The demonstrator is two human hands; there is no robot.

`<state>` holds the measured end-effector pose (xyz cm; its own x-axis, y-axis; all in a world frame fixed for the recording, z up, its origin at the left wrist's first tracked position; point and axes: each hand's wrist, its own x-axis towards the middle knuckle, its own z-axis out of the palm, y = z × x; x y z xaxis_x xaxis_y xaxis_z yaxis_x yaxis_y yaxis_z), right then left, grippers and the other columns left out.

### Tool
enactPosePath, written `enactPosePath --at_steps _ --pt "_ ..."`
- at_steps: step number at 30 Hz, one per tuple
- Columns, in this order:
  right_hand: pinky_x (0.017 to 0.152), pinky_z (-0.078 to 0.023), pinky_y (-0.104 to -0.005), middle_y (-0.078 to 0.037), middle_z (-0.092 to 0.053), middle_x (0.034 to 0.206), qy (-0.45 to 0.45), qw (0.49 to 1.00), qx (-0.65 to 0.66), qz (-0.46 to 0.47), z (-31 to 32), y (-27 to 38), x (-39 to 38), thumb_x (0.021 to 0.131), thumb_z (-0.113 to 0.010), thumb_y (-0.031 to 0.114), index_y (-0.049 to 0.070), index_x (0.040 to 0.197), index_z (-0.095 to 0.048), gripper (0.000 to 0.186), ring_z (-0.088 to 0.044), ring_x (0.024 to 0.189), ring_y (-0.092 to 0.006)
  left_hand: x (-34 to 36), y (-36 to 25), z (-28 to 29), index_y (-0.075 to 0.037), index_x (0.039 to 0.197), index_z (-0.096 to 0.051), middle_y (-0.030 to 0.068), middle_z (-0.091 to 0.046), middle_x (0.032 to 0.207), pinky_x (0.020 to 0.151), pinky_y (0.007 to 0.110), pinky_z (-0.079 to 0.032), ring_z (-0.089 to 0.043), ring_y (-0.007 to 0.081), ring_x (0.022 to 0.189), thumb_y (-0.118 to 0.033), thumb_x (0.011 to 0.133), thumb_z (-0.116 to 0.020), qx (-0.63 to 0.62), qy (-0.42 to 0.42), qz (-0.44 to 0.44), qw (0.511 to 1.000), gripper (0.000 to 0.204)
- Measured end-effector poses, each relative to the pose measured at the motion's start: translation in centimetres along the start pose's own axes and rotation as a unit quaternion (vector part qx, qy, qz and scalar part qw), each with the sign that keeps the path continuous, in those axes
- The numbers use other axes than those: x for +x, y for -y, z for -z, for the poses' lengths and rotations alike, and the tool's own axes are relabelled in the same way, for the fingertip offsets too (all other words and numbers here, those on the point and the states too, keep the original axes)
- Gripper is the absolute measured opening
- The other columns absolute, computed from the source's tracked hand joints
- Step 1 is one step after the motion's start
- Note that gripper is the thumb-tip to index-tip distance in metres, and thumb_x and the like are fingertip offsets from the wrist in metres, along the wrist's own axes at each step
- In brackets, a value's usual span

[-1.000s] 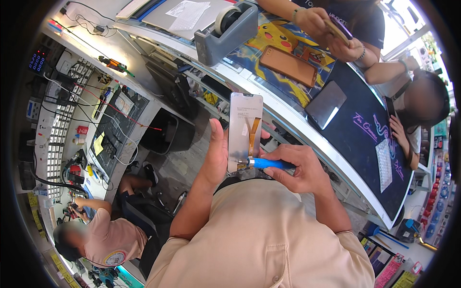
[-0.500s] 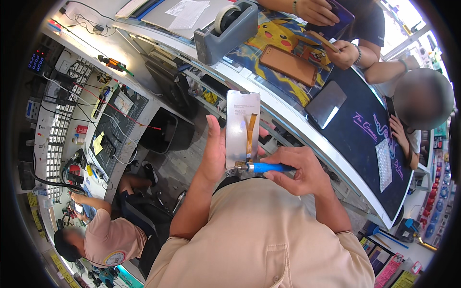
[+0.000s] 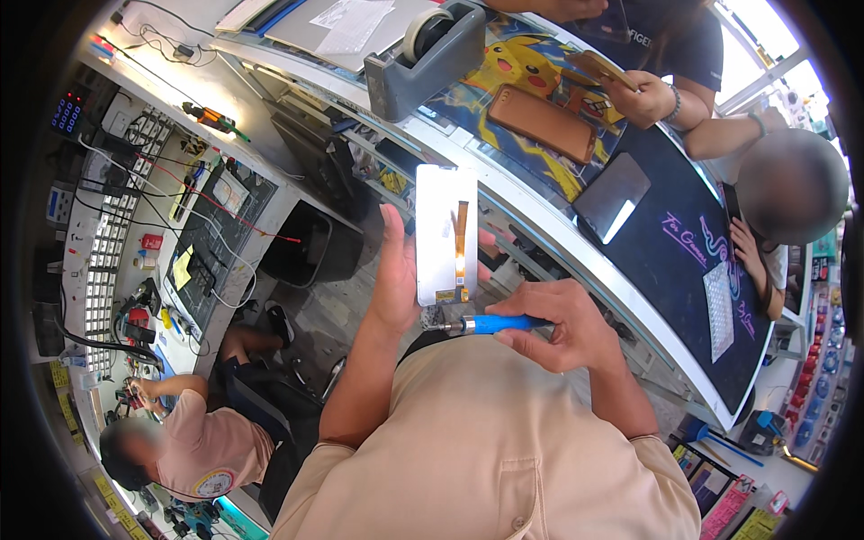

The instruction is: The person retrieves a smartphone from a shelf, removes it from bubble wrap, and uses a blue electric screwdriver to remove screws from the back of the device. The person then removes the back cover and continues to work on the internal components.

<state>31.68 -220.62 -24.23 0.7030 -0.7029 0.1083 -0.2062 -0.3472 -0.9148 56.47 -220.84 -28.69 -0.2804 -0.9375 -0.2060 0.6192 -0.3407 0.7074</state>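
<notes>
A phone screen panel point(image 3: 436, 229) is held upright in my left hand point(image 3: 396, 270), its pale back toward me and glaring white. My thumb lies along its left side, with fingertips showing past the right edge. An orange ribbon cable point(image 3: 461, 238) runs down that back. My right hand point(image 3: 565, 324) grips a blue-handled tool point(image 3: 499, 323) with a silver metal collar; its kind I cannot make out. The metal end points left, just below the panel's lower edge. Something small and see-through point(image 3: 436, 317) shows there, too unclear to name.
A counter with a dark mat point(image 3: 670, 193) curves along the right, bearing a tape dispenser point(image 3: 423, 63), a brown phone case point(image 3: 542, 123) and a dark phone point(image 3: 612, 196). People stand across it. Left, a person point(image 3: 211, 441) sits at a workbench beside a black bin point(image 3: 310, 247).
The panel has shifted slightly left and tilted, so its back now glares. The tool's metal end sits lower, clear of the panel. Across the counter, a person's hands have moved.
</notes>
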Motion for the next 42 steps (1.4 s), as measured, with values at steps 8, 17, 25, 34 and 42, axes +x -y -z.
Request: enactPosePath --at_steps 8,17,25,34,42 --pt "0.064 -0.053 -0.0336 -0.012 -0.075 0.086 0.002 0.999 0.011 0.03 -0.1 0.1 0.2 0.078 -0.077 0.006 0.0 0.11 -0.081 0.033 -0.069 0.069 -0.0263 0.7 -0.3 0.6 -0.004 0.156 -0.045 0.0216 -0.07 0.127 0.085 0.043 -0.062 -0.076 0.035 0.097 -0.093 0.095 -0.017 -0.034 -0.006 -0.01 0.999 0.111" --pt "0.062 -0.052 -0.0348 -0.011 -0.075 0.086 0.016 0.999 0.003 0.047 -0.4 0.1 0.4 0.077 -0.078 0.005 0.0 0.109 -0.081 0.032 -0.069 0.069 -0.0279 1.9 -1.4 3.0 -0.001 0.159 -0.042 0.0256 -0.068 0.133 0.084 0.043 -0.061 -0.075 0.0361 0.101 -0.091 0.097 -0.015 -0.025 -0.033 -0.084 0.996 0.113" --pt "0.06 -0.05 -0.0333 -0.01 -0.073 0.085 0.023 0.999 0.005 0.043 -0.6 0.1 0.4 0.079 -0.078 0.004 0.003 0.109 -0.081 0.03 -0.066 0.067 -0.0259 3.1 -3.5 6.8 -0.008 0.165 -0.037 0.0251 -0.064 0.141 0.096 0.049 -0.055 -0.071 0.0409 0.109 -0.09 0.098 -0.015 -0.036 -0.085 -0.229 0.969 0.108" --pt "0.061 -0.05 -0.0318 -0.01 -0.075 0.086 0.012 1.0 -0.015 0.0 -0.6 0.6 0.4 0.082 -0.08 0.008 0.0 0.109 -0.079 0.028 -0.068 0.068 -0.0235 2.8 -6.1 7.5 -0.007 0.162 -0.039 0.0264 -0.064 0.138 0.093 0.05 -0.058 -0.072 0.0419 0.106 -0.086 0.101 -0.024 -0.05 -0.081 -0.323 0.941 0.101" --pt "0.067 -0.049 -0.0287 -0.01 -0.073 0.093 -0.122 0.987 0.045 -0.091 -2.5 -0.4 0.7 0.095 -0.077 0.014 0.001 0.118 -0.076 0.027 -0.062 0.074 -0.0155 -0.7 -3.7 4.2 -0.007 0.163 -0.038 0.0227 -0.061 0.145 0.092 0.048 -0.061 -0.071 0.0351 0.11 -0.089 0.099 -0.025 -0.011 -0.065 -0.295 0.953 0.105"
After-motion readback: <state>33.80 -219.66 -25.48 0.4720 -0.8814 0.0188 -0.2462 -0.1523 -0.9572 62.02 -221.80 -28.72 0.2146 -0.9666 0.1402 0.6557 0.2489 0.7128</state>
